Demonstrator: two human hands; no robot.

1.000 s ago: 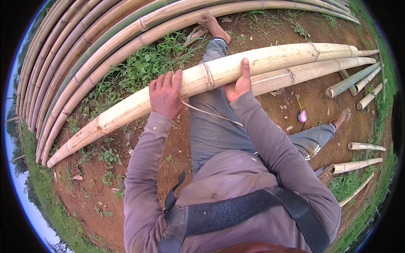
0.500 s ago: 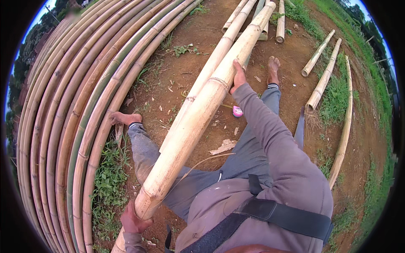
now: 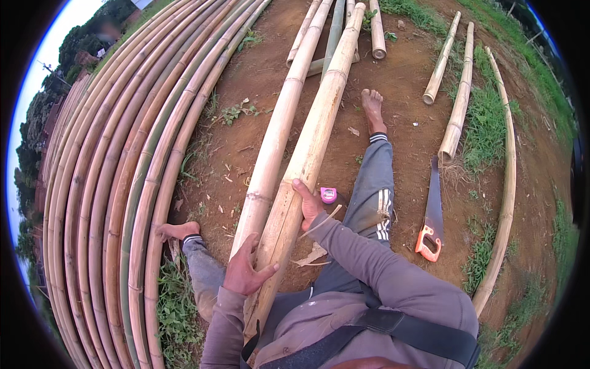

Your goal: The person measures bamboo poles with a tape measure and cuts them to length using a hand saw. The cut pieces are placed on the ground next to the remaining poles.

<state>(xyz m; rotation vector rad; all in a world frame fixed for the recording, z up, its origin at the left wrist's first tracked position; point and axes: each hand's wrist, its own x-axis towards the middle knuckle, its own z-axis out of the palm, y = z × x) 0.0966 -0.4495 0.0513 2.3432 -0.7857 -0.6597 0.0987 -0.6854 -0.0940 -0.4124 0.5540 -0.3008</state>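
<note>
While we sit, our left hand (image 3: 246,273) and right hand (image 3: 309,203) clasp the long pale-yellow bamboo pole (image 3: 307,157). Its length could swing it onto the orange-handled saw (image 3: 431,215).

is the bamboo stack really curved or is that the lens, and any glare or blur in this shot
Head view: the long bamboo stack bows along the left rim, which fits fisheye bending; the pole under the left hand and right hand, near centre, looks straight. Light is flat, shadows faint, no glare. The handsaw is sharp; the rim's black corners are vignette.
</note>
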